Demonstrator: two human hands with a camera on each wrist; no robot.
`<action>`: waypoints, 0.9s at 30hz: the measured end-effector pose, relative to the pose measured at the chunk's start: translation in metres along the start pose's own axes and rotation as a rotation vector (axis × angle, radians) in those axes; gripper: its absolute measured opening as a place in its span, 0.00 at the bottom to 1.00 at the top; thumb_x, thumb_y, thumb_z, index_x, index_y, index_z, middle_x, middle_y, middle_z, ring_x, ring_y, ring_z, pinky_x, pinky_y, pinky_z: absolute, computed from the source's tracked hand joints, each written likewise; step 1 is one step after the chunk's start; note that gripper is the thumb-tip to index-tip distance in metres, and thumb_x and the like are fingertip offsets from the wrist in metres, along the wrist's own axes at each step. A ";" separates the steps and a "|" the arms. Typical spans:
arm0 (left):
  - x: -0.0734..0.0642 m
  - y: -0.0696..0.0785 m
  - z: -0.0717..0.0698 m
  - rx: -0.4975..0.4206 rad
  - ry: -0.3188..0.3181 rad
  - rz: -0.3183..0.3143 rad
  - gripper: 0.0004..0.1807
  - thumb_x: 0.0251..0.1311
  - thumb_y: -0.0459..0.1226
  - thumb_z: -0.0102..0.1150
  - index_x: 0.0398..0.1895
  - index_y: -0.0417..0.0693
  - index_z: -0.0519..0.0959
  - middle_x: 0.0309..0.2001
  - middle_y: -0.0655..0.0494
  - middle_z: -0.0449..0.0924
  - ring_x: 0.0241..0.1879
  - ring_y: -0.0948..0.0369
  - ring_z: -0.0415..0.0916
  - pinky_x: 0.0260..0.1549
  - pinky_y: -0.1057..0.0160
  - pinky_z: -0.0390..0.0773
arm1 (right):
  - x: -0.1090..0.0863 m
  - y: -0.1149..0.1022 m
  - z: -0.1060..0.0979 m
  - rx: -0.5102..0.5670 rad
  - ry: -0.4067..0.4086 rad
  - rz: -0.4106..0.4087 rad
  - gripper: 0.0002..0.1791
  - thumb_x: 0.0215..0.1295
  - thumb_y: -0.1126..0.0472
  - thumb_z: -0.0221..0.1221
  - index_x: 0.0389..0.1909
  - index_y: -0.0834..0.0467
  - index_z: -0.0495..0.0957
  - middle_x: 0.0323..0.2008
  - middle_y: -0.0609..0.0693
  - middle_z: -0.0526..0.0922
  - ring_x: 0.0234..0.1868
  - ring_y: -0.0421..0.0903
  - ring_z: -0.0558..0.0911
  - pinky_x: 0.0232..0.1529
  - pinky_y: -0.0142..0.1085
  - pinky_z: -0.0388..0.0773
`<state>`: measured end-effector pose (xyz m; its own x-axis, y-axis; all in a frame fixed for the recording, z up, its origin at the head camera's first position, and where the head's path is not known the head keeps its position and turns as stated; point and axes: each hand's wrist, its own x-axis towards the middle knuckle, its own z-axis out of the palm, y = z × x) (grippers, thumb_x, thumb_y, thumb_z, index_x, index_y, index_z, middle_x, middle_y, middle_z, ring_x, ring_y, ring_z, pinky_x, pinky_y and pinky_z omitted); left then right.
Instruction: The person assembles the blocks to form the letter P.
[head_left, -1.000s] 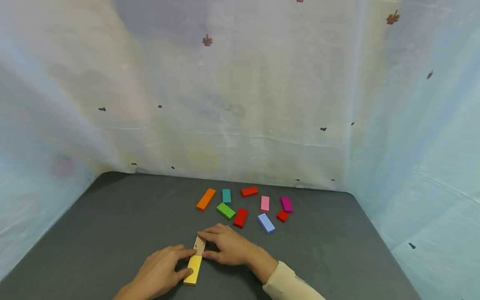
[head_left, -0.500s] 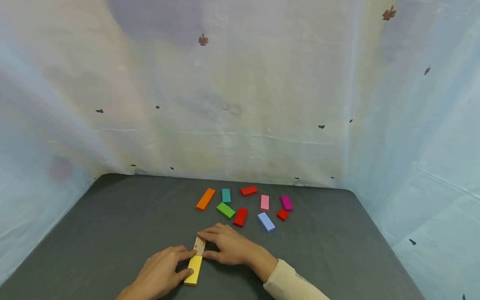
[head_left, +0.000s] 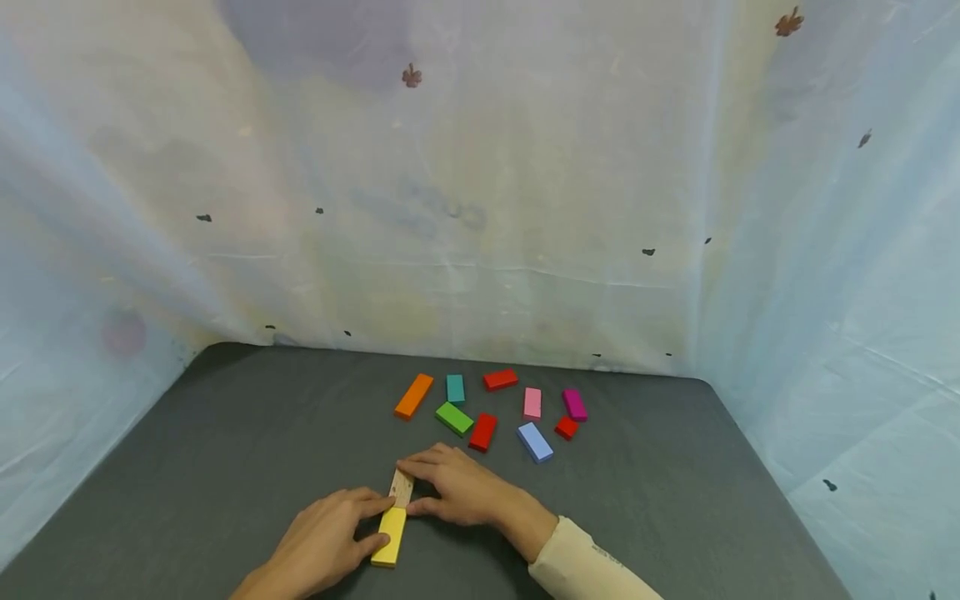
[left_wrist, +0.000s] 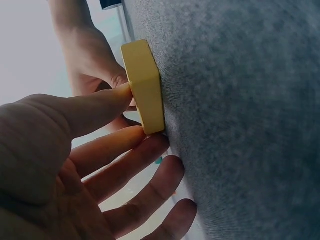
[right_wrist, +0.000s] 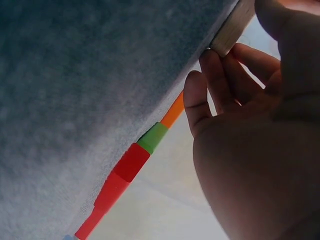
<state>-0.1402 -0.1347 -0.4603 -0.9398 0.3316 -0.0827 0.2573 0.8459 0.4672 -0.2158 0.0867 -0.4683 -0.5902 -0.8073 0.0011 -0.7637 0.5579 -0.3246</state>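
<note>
A yellow block and a bare wood block lie end to end in a line on the dark cloth, touching. My left hand holds the yellow block between thumb and fingers, its index fingertip at the joint. In the left wrist view the thumb presses one long side of the yellow block, and fingers touch its other end. My right hand grips the wood block, index finger at the far end and thumb by the near end. The right wrist view shows only part of the wood block.
Beyond the hands lie loose blocks: orange, teal, green, pink, light blue, magenta and several red blocks. A pale patterned curtain stands behind the dark table.
</note>
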 end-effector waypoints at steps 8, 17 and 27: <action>0.001 0.005 -0.001 0.030 0.017 -0.029 0.25 0.50 0.47 0.75 0.54 0.60 0.85 0.51 0.59 0.84 0.49 0.55 0.81 0.44 0.45 0.81 | 0.000 0.001 -0.001 0.013 0.019 -0.004 0.32 0.71 0.44 0.57 0.73 0.49 0.66 0.68 0.41 0.74 0.64 0.39 0.72 0.66 0.37 0.71; 0.000 0.005 0.000 0.029 0.023 -0.010 0.24 0.50 0.47 0.75 0.53 0.57 0.85 0.50 0.58 0.84 0.47 0.54 0.82 0.42 0.45 0.82 | 0.000 0.000 -0.002 -0.007 0.043 -0.032 0.31 0.72 0.46 0.56 0.72 0.50 0.67 0.67 0.42 0.75 0.64 0.39 0.73 0.66 0.35 0.72; -0.002 0.005 0.000 0.017 0.047 -0.007 0.23 0.48 0.46 0.76 0.50 0.57 0.86 0.50 0.57 0.85 0.48 0.54 0.82 0.42 0.45 0.82 | 0.000 -0.002 -0.002 -0.011 0.041 -0.033 0.30 0.72 0.46 0.56 0.72 0.50 0.68 0.67 0.42 0.75 0.63 0.39 0.73 0.66 0.34 0.72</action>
<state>-0.1368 -0.1309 -0.4581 -0.9510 0.3058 -0.0448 0.2537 0.8552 0.4520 -0.2149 0.0855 -0.4654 -0.5746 -0.8169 0.0507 -0.7858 0.5332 -0.3134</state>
